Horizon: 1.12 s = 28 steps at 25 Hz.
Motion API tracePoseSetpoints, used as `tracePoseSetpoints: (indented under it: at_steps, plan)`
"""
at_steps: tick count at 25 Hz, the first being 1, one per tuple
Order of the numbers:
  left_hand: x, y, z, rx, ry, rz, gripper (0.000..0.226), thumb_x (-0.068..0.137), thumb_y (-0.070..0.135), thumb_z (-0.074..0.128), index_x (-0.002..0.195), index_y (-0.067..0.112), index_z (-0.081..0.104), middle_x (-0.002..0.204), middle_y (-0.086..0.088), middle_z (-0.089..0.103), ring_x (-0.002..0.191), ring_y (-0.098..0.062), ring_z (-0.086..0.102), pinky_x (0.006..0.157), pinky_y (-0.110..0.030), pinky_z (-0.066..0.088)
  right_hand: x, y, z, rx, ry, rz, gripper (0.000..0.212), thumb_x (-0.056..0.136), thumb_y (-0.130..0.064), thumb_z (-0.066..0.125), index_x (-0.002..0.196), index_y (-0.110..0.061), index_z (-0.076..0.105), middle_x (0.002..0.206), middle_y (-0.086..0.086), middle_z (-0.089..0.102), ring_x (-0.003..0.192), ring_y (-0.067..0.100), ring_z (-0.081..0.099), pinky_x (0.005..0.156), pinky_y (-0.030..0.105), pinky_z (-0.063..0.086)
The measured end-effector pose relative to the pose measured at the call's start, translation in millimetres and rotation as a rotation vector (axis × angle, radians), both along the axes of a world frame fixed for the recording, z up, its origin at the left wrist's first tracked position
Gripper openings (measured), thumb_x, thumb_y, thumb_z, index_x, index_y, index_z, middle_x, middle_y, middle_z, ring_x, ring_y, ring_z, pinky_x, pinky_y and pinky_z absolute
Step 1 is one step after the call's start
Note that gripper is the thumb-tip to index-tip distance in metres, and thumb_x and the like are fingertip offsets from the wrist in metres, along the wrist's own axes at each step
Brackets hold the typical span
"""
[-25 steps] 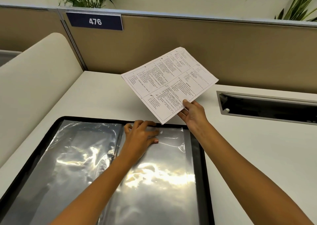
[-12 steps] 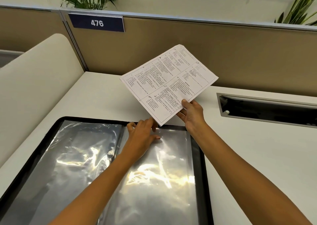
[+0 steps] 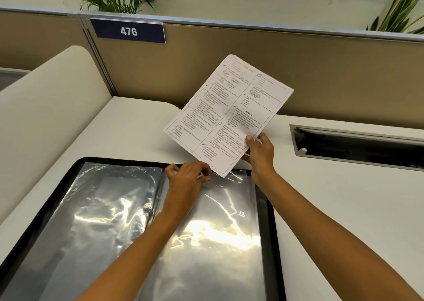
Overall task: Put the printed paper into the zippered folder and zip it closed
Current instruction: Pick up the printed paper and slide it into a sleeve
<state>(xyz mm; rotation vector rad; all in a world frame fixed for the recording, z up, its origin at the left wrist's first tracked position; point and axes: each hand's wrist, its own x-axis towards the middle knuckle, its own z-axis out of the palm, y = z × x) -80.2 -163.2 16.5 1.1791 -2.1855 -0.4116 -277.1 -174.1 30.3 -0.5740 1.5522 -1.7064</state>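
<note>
The black zippered folder (image 3: 267, 220) lies open on the white desk, with shiny clear plastic sleeves (image 3: 220, 229) across both halves. My right hand (image 3: 260, 155) grips the printed paper (image 3: 229, 115) by its lower right edge and holds it tilted in the air above the folder's far edge. One lower corner of the paper points down at the top of the right sleeve. My left hand (image 3: 187, 178) sits at the top edge of the right sleeve, fingers curled and pinching the plastic there.
A tan partition (image 3: 321, 71) with a "476" sign (image 3: 129, 31) closes off the back. A recessed cable slot (image 3: 358, 146) lies in the desk at the right. A cream curved panel (image 3: 46, 108) stands on the left. Bare desk surface (image 3: 344, 209) lies right of the folder.
My right hand has turned the paper more upright and lowered its corner towards the sleeve. My left hand went from lying flat on the sleeve to pinching its top edge.
</note>
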Motion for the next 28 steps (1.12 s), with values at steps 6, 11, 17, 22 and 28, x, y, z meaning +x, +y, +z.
tracePoseSetpoints:
  at_steps: [6, 11, 17, 22, 28]
  plan:
    - [-2.5, 1.1, -3.4, -0.033, 0.012, -0.006, 0.01, 0.084, 0.018, 0.067, 0.087, 0.027, 0.061, 0.086, 0.016, 0.066, 0.085, -0.005, 0.059, 0.083, -0.033, 0.019, -3.7, -3.4, -0.2, -0.037, 0.149, -0.075, 0.006, 0.096, -0.019, 0.051, 0.101, -0.019, 0.055, 0.099, 0.002, 0.069, 0.09, 0.015, 0.068, 0.068, 0.026, 0.059]
    - [-2.6, -0.3, -6.0, -0.059, 0.01, -0.001, 0.01, 0.083, 0.018, 0.068, 0.086, 0.025, 0.063, 0.086, 0.015, 0.066, 0.084, -0.007, 0.061, 0.083, -0.034, 0.02, -1.1, -11.2, -4.5, -0.009, 0.237, -0.074, 0.014, 0.096, -0.023, 0.052, 0.105, -0.013, 0.053, 0.105, 0.005, 0.068, 0.087, 0.012, 0.068, 0.064, 0.021, 0.058]
    - [-2.5, -1.1, -7.1, -0.091, -0.006, -0.009, 0.011, 0.082, 0.017, 0.07, 0.084, 0.026, 0.063, 0.084, 0.015, 0.066, 0.083, -0.007, 0.061, 0.08, -0.032, 0.018, -6.5, -15.0, -1.5, -0.069, 0.316, -0.075, 0.01, 0.096, -0.023, 0.051, 0.101, -0.014, 0.053, 0.103, -0.001, 0.067, 0.084, 0.005, 0.067, 0.069, 0.022, 0.058]
    - [-5.1, -3.2, -8.3, -0.078, -0.005, 0.004, 0.01, 0.082, 0.019, 0.069, 0.085, 0.027, 0.063, 0.085, 0.017, 0.065, 0.084, -0.006, 0.061, 0.081, -0.032, 0.018, 0.1, -14.8, -0.2, -0.054, 0.341, -0.02, 0.014, 0.096, -0.026, 0.051, 0.103, -0.014, 0.052, 0.109, 0.0, 0.065, 0.087, 0.011, 0.067, 0.073, 0.029, 0.06]
    - [-5.2, -11.3, -9.9, 0.017, 0.004, 0.017, 0.008, 0.086, 0.022, 0.065, 0.091, 0.027, 0.062, 0.085, 0.015, 0.066, 0.085, -0.004, 0.059, 0.083, -0.031, 0.017, -4.3, -0.2, -7.6, -0.017, 0.406, 0.078, 0.013, 0.096, -0.023, 0.052, 0.105, -0.015, 0.055, 0.108, -0.001, 0.065, 0.095, 0.014, 0.065, 0.076, 0.026, 0.058]
